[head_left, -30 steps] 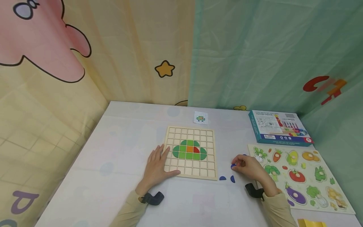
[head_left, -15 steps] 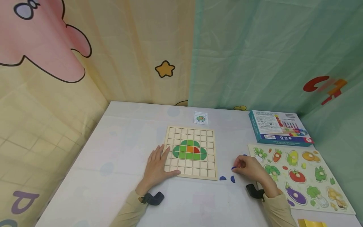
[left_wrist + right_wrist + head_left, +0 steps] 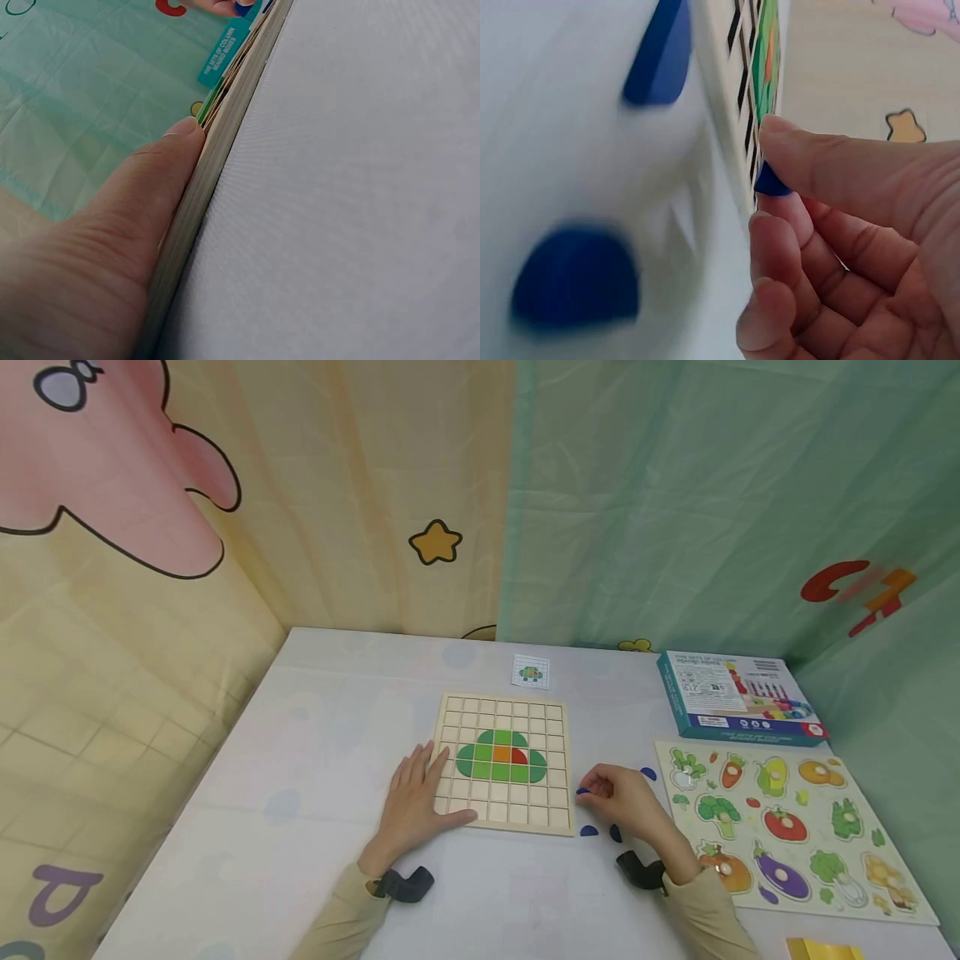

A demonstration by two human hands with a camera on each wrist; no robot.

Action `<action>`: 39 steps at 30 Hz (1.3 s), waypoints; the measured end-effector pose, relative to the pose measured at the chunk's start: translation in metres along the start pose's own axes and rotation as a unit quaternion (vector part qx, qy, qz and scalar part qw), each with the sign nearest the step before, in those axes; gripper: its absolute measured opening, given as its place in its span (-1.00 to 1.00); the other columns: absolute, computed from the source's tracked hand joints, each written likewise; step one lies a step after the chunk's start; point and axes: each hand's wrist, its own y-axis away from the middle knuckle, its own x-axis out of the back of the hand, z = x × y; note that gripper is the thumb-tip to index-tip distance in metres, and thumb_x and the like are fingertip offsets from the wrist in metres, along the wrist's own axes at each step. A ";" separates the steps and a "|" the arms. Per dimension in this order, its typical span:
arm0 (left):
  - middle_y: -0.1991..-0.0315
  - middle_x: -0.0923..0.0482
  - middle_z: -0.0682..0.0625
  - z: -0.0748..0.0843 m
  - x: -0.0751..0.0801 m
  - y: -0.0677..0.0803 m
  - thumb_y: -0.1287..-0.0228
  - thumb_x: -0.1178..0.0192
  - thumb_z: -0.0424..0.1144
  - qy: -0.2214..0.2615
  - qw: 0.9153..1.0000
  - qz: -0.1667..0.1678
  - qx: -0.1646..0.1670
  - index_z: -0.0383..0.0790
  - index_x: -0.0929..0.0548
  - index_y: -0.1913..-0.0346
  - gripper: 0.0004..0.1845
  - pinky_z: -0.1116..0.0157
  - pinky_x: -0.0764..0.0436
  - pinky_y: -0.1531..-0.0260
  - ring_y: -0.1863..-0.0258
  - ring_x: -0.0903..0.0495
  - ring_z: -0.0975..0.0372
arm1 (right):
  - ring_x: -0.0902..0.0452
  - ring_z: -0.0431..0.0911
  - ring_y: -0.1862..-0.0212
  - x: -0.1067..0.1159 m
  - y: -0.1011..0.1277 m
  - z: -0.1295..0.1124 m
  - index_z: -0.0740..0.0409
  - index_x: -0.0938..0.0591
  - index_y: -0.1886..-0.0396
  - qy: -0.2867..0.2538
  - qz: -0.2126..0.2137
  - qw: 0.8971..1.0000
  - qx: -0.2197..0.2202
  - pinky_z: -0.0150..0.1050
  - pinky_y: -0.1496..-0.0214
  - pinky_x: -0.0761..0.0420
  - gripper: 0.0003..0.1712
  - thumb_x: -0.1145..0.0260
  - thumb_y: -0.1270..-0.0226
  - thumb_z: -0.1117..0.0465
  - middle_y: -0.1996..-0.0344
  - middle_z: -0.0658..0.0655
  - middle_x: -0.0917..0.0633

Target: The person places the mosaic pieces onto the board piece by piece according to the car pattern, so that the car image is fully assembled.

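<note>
A wooden grid board (image 3: 517, 814) lies mid-table, bearing green, orange and red tiles (image 3: 501, 757) in a car-like shape. My left hand (image 3: 411, 806) rests along its left side, fingers spread, the thumb on the front edge; the left wrist view shows this thumb (image 3: 169, 161) against the rim. Just off the board's right edge, my right hand (image 3: 630, 802) pinches a small blue half-round tile (image 3: 771, 181) between thumb and fingertips. Two similar blue tiles (image 3: 589, 831) lie below that hand, and another blue tile (image 3: 648, 773) lies to its right.
Behind the board lies a small pattern card (image 3: 531, 672). A flat toy box (image 3: 738, 693) sits back right, with a vegetable puzzle board (image 3: 806, 860) in front of it. A yellow object (image 3: 825, 949) shows at the bottom right edge. Printed curtains enclose the table.
My right hand has moved left, carrying the blue tile toward the board's right edge and uncovering another blue tile and more of the vegetable puzzle. My left hand has stayed put.
</note>
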 end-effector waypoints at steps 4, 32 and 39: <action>-0.46 0.05 -0.23 0.000 0.000 0.000 0.09 -0.26 0.41 0.001 1.000 0.001 0.000 -0.23 -0.13 -0.46 0.16 0.01 0.13 -0.37 -0.44 0.16 -0.04 | -0.36 -0.18 0.54 -0.012 -0.008 -0.017 0.11 -0.61 0.46 -0.015 0.004 1.000 0.014 -0.35 0.54 -0.40 -0.82 -0.50 -0.02 0.29 0.62 -0.09 -0.50; -0.46 0.05 -0.23 -0.001 0.002 0.000 0.08 -0.26 0.40 0.001 1.000 0.000 -0.003 -0.23 -0.13 -0.46 0.14 0.01 0.10 -0.36 -0.44 0.15 -0.02 | -0.43 -0.28 0.50 -0.079 -0.051 -0.089 0.07 -0.68 0.49 -0.022 -0.063 0.991 0.115 -0.38 0.48 -0.46 -0.92 -0.45 -0.10 0.27 0.57 -0.16 -0.58; -0.46 0.04 -0.23 -0.001 0.002 0.000 0.09 -0.28 0.39 0.003 1.000 0.002 -0.007 -0.23 -0.14 -0.46 0.14 0.01 0.11 -0.36 -0.44 0.14 -0.03 | -0.43 -0.29 0.52 -0.082 -0.054 -0.093 0.04 -0.66 0.52 -0.010 -0.067 0.993 0.098 -0.39 0.48 -0.46 -0.89 -0.45 -0.09 0.26 0.59 -0.17 -0.56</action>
